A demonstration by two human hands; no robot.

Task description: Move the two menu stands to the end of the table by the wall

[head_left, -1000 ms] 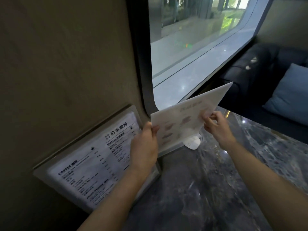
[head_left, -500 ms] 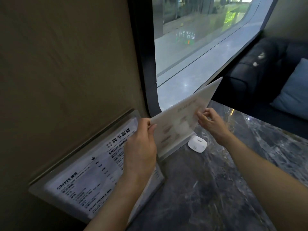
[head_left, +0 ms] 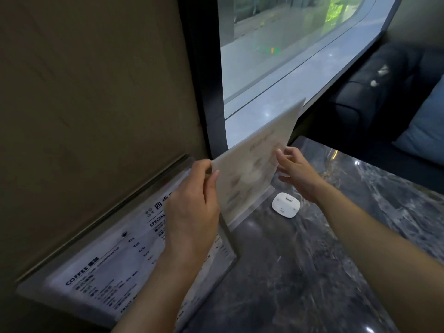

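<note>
Two clear menu stands are at the wall end of the dark marble table [head_left: 312, 272]. The coffee menu stand [head_left: 108, 267] leans against the tan wall on the left. The second menu stand [head_left: 254, 169], pale with faint pictures, stands upright by the window, its foot on the table. My left hand [head_left: 192, 212] pinches its near top corner. My right hand [head_left: 298, 171] is at its far side, fingers spread and touching its edge, with no clear grip.
A small white rounded device [head_left: 286, 205] lies on the table right below my right hand. A dark window frame [head_left: 204, 92] and the glass are behind the stands. A dark sofa [head_left: 384, 92] with a blue cushion [head_left: 425, 126] sits beyond the table.
The pale menu stand has swung closer to the window and come down onto the table. My right hand's fingers have loosened from its edge. The white device is now uncovered.
</note>
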